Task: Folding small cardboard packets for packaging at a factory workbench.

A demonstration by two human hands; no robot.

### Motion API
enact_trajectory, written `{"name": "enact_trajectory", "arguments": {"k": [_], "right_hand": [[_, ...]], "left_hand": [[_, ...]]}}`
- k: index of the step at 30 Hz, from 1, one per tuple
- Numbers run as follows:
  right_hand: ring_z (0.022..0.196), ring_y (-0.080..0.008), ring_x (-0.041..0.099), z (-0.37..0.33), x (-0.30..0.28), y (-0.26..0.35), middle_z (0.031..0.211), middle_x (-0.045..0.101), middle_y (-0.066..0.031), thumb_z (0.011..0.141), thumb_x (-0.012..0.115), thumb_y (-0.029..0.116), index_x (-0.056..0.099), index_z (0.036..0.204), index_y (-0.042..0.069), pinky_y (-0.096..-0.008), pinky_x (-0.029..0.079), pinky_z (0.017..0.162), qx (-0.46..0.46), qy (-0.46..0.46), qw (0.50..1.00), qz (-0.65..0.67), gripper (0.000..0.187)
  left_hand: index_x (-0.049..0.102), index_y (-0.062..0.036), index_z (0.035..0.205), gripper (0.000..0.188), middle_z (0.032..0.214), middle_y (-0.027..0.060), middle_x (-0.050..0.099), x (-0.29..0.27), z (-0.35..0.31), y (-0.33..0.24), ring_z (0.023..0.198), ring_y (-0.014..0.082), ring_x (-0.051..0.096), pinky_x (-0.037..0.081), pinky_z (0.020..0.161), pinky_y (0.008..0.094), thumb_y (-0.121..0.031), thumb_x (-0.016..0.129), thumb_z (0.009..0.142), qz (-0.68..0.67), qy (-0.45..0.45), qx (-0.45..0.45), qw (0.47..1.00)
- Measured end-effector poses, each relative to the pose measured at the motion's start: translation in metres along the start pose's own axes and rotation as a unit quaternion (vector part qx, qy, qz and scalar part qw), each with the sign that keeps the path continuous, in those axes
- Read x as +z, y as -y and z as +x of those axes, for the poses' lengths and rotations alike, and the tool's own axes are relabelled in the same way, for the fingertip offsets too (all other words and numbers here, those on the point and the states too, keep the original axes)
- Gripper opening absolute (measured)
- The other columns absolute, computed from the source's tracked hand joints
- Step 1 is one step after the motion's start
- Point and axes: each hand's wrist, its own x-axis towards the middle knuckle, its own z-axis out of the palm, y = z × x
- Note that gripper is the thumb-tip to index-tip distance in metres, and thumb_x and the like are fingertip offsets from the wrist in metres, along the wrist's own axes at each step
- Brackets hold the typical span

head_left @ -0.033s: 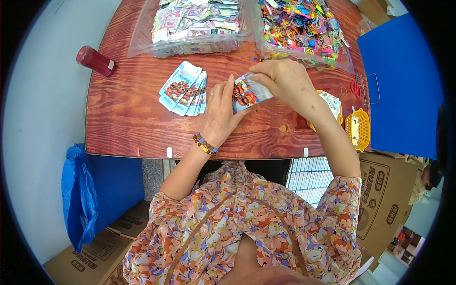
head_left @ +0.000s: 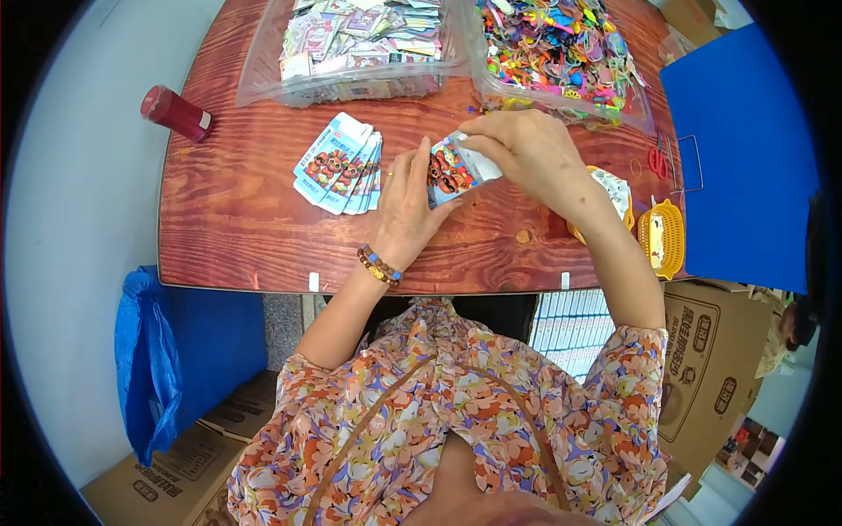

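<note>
Over the middle of the table I hold a small printed box (head_left: pixel 450 172), blue and white with red cartoon figures. My left hand (head_left: pixel 409 195) grips its left side, thumb below and fingers along the edge. At its right end, my right hand (head_left: pixel 526 156) pinches the pale open end or flap; the fingertips partly hide what is there. To the left of my left hand lies a fanned stack of flat, matching cartons (head_left: pixel 338 167).
Behind stand a clear bin of small packets (head_left: pixel 360 44) and another of colourful plastic trinkets (head_left: pixel 561 53). A red-capped tumbler (head_left: pixel 177 113) lies at left. Yellow baskets (head_left: pixel 660 238) and red scissors (head_left: pixel 657 162) are at right, beside a blue panel (head_left: pixel 745 158).
The pale end of the box has tilted slightly and looks more folded or opened under my right fingers. My left hand stays nearly still.
</note>
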Motion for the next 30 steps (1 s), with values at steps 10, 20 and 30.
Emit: {"name": "enact_trajectory", "arguments": {"k": [10,20,30], "right_hand": [[0.08,-0.0256,0.07,0.012,-0.026,-0.138,0.092,0.072,-0.0119,0.091,0.063,0.023,0.073,0.101,0.006,-0.0357,0.052,0.07,0.217,-0.09,0.97,-0.06,0.023],[0.075,-0.0258,0.068,0.073,0.02,-0.186,0.078,0.071,-0.01,0.078,0.071,0.023,0.073,0.089,0.006,-0.0393,0.052,0.072,0.258,0.279,0.92,-0.09,0.02],[0.072,-0.0104,0.062,0.04,-0.004,-0.213,0.081,0.069,-0.0024,0.086,0.065,0.007,0.071,0.1,0.0,-0.026,0.05,0.066,0.201,-0.069,0.943,0.258,0.016]], "left_hand": [[0.047,0.0024,0.134,0.078,0.112,0.02,0.056,0.002,0.0,0.003,0.102,0.0369,0.058,0.05,0.087,0.0434,-0.019,0.085,0.07,-0.039,0.054,-0.018,0.998],[0.044,0.0006,0.136,0.082,0.113,0.0195,0.056,-0.003,-0.007,0.008,0.103,0.0367,0.059,0.051,0.085,0.0428,-0.02,0.086,0.068,-0.045,0.073,-0.032,0.996],[0.044,-0.0004,0.137,0.082,0.11,0.0191,0.055,0.01,0.021,0.003,0.1,0.037,0.058,0.051,0.083,0.0436,-0.023,0.086,0.07,-0.054,0.09,-0.032,0.994]]}}
